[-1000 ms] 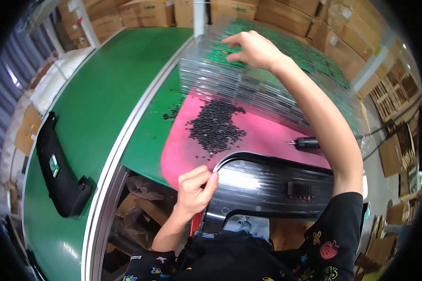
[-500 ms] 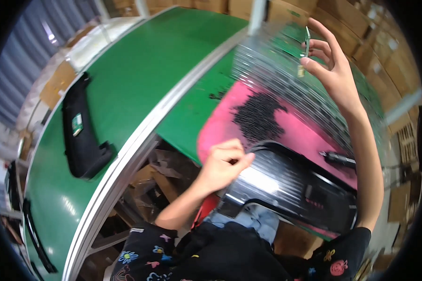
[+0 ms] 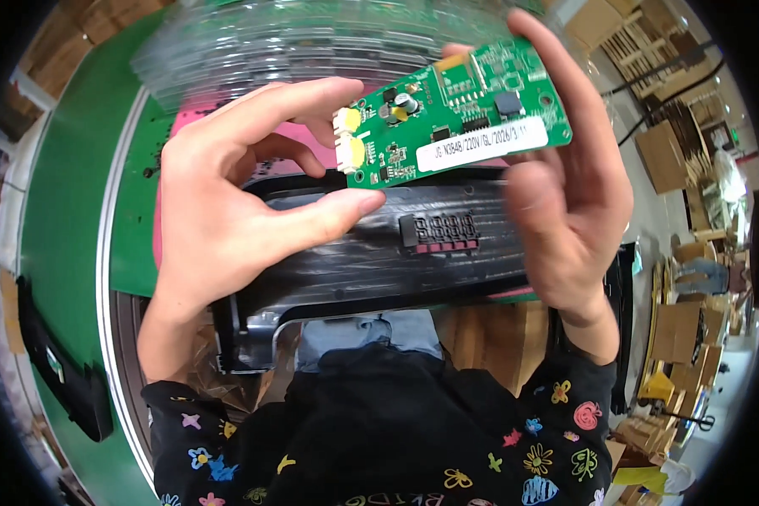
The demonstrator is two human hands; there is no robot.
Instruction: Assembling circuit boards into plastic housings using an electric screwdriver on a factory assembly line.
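Note:
A green circuit board (image 3: 422, 114) with white connectors and a white label is raised in front of me, tilted, its right end higher. My left hand (image 3: 215, 194) curves round its connector end, thumb at the lower corner and index finger by the upper one. My right hand (image 3: 586, 194) grips the other end, with fingers behind and along the edge; its thumb is blurred. Below the board lies a long glossy black plastic housing (image 3: 354, 244), partly hidden by both hands. A small black digit-display piece (image 3: 443, 234) with a maroon lower edge sits in it.
Stacked clear plastic trays (image 3: 261, 51) stand behind the board. Under the housing is a pink pad (image 3: 185, 122). A metal rail (image 3: 105, 253) edges the green table (image 3: 67, 236) at left, where another black housing (image 3: 59, 371) lies. Cardboard boxes (image 3: 679, 333) fill the right background.
The circuit board has come down from the upper right to in front of me, its face now visible. My left hand has left the housing's edge for the board. My view has turned right.

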